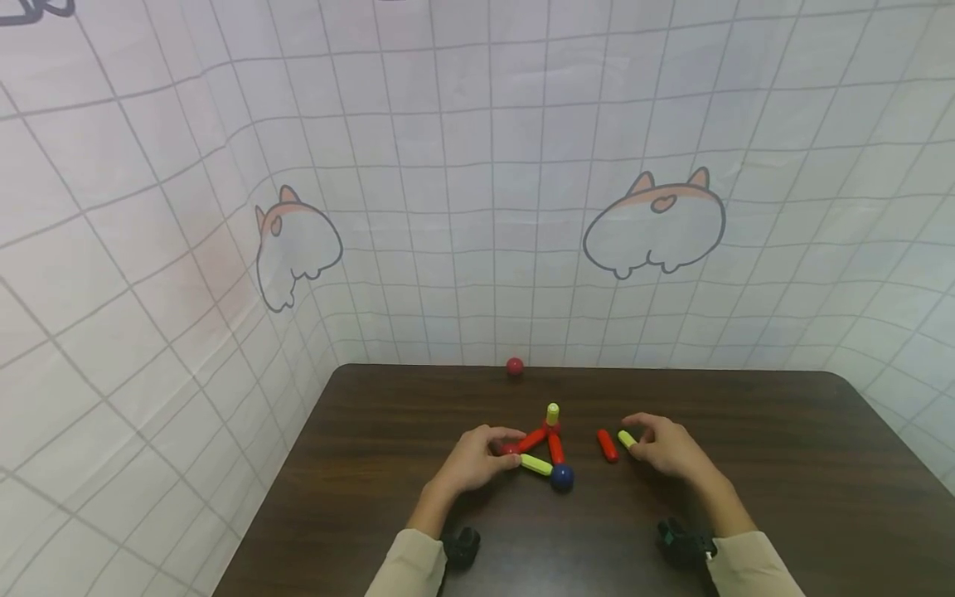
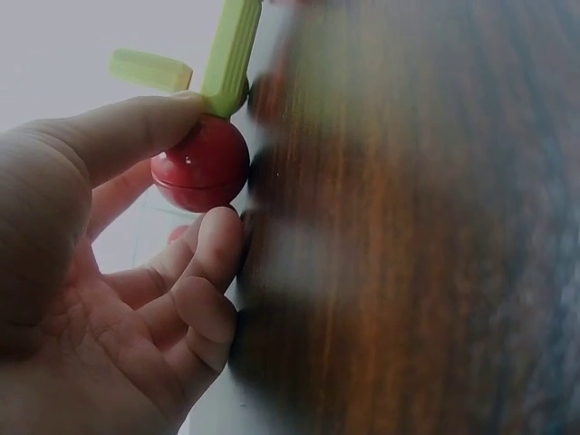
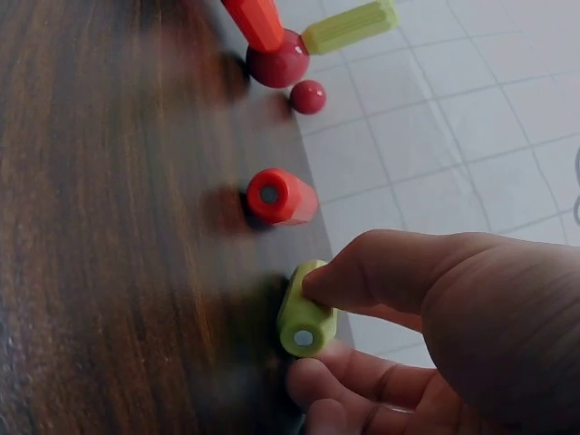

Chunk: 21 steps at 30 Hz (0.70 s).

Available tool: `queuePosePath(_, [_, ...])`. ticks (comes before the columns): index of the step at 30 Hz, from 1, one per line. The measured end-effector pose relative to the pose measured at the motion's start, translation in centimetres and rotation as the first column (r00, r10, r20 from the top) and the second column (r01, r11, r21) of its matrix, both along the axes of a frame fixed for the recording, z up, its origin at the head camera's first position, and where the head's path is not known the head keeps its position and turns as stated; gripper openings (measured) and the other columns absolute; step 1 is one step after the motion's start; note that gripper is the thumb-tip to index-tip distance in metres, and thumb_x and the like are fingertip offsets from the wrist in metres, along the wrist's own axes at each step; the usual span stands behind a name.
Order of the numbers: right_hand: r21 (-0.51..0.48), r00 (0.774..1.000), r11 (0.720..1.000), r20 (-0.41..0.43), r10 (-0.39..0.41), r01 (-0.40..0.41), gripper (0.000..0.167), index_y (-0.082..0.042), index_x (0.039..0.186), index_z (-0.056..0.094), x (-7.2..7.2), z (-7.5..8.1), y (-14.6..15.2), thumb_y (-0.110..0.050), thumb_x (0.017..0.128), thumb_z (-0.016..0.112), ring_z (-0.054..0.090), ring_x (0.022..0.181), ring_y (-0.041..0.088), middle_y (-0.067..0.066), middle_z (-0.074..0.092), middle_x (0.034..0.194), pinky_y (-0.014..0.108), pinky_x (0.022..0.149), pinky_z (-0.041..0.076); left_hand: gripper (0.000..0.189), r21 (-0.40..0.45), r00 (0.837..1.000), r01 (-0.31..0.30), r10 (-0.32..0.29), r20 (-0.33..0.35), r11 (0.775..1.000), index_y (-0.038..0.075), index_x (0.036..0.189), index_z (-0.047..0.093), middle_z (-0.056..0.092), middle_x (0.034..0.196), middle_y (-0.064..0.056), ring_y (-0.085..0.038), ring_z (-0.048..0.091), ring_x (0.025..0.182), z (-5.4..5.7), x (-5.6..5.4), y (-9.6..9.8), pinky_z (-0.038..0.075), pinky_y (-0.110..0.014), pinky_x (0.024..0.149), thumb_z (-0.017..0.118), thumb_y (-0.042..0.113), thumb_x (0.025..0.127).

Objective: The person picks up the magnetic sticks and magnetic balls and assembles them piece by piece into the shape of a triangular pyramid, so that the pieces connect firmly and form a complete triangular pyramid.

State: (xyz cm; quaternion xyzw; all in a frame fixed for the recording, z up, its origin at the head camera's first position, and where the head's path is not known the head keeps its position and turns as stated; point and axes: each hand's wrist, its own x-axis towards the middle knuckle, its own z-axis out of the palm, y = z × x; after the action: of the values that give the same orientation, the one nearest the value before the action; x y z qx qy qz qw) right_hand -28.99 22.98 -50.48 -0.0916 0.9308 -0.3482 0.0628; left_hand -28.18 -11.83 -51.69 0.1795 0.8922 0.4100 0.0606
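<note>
On the table, magnetic rods and balls form a flat triangle, with two red rods (image 1: 533,440), a yellow-green rod (image 1: 536,464) and a dark blue ball (image 1: 562,477) at the near corner. Another yellow-green rod (image 1: 552,414) stands upright on the far red ball (image 3: 278,60). My left hand (image 1: 472,458) holds the red ball (image 2: 201,168) at the left corner between thumb and fingers, the thumb also touching the rod's end. To the right, my right hand (image 1: 670,449) pinches a loose yellow-green rod (image 3: 306,313), whose metal tip shows in the right wrist view.
A loose red rod (image 1: 608,445) lies between the triangle and my right hand. One red ball (image 1: 515,366) sits at the far edge of the dark wooden table (image 1: 358,431). Behind it hangs a white gridded cloth (image 1: 462,290).
</note>
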Motion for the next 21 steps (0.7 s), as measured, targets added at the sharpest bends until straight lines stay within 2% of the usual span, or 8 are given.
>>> queuePosePath(7, [0.017, 0.999, 0.999, 0.001, 0.036, -0.036, 0.045, -0.004, 0.135, 0.063, 0.3, 0.2, 0.4, -0.008, 0.090, 0.063, 0.056, 0.067, 0.017, 0.006, 0.069, 0.086, 0.034, 0.058, 0.044, 0.034, -0.006, 1.000, -0.006, 0.006, -0.003, 1.000, 0.023, 0.125, 0.074, 0.065, 0.098, 0.001, -0.012, 0.055, 0.086, 0.1, 0.1, 0.1, 0.045, -0.028, 0.068, 0.077, 0.025, 0.092])
queuePosePath(14, [-0.072, 0.999, 0.997, 0.024, 0.034, -0.032, 0.042, -0.002, 0.134, 0.060, 0.4, 0.5, 0.5, -0.006, 0.092, 0.061, 0.062, 0.066, 0.018, 0.007, 0.068, 0.084, 0.032, 0.057, 0.051, 0.034, 0.002, 1.000, -0.007, 0.007, 0.008, 1.000, 0.022, 0.126, 0.073, 0.065, 0.099, 0.000, -0.013, 0.054, 0.087, 0.2, 0.3, 0.1, 0.045, -0.028, 0.068, 0.077, 0.024, 0.092])
queuePosePath(17, [-0.113, 0.998, 0.992, -0.011, 0.054, -0.055, 0.041, -0.002, 0.134, 0.057, 0.2, 0.8, 0.5, -0.005, 0.094, 0.061, 0.063, 0.067, 0.018, 0.006, 0.068, 0.082, 0.031, 0.058, 0.052, 0.034, 0.000, 1.000, -0.014, 0.014, 0.015, 1.000, 0.023, 0.126, 0.073, 0.065, 0.100, 0.000, -0.013, 0.054, 0.087, 0.2, 0.2, 0.2, 0.045, -0.029, 0.068, 0.077, 0.025, 0.092])
queuePosePath(21, [-0.190, 0.990, 0.973, -0.080, 0.115, -0.128, 0.039, -0.001, 0.133, 0.055, 0.0, 1.1, 0.2, -0.003, 0.095, 0.062, 0.064, 0.068, 0.017, 0.008, 0.066, 0.083, 0.029, 0.060, 0.054, 0.033, -0.002, 0.999, -0.026, 0.026, 0.022, 1.000, 0.024, 0.126, 0.073, 0.065, 0.100, 0.000, -0.014, 0.054, 0.087, 0.1, 0.2, 0.1, 0.044, -0.030, 0.068, 0.077, 0.026, 0.092])
